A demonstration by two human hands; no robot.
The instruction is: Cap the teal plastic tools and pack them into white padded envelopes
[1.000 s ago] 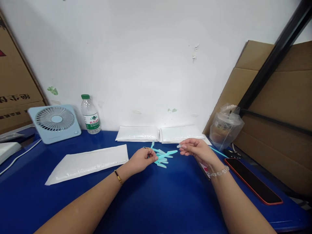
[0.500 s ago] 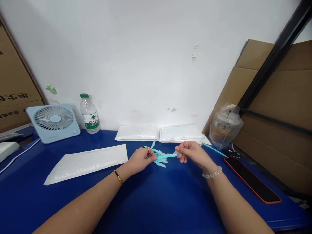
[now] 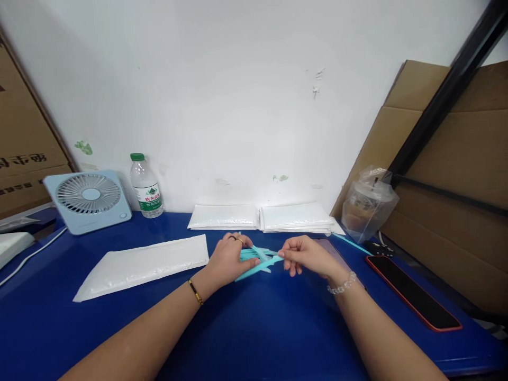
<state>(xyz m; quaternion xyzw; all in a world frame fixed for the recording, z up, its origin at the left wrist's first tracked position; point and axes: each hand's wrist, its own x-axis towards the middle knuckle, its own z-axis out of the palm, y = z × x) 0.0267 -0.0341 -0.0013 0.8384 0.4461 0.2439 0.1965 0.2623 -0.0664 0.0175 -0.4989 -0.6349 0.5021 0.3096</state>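
Note:
Slim turquoise sticks that look like eyebrow razors [image 3: 254, 255] lie in a loose, crossing bunch on the blue table. My left hand [image 3: 232, 256] is closed around part of the bunch, thumb and fingers pressing on the razors from the left. One turquoise eyebrow razor [image 3: 257, 268] slants across the front, under my left thumb. My right hand [image 3: 301, 256] pinches its right-hand end between thumb and forefinger, the other fingers curled. The left palm hides part of the bunch.
A white padded envelope [image 3: 146, 264] lies left of my hands; stacked white envelopes [image 3: 224, 216] line the wall. A fan [image 3: 89, 201] and water bottle [image 3: 147, 188] stand back left. Rightward are a bagged drink cup [image 3: 367, 206], a red-edged phone [image 3: 413, 291] and a purplish flat thing [image 3: 331, 251].
The held razor has swung so its left end points down toward me. My left fingers have shifted over the bunch, and my right hand has moved slightly left. A purplish flat thing shows behind my right wrist.

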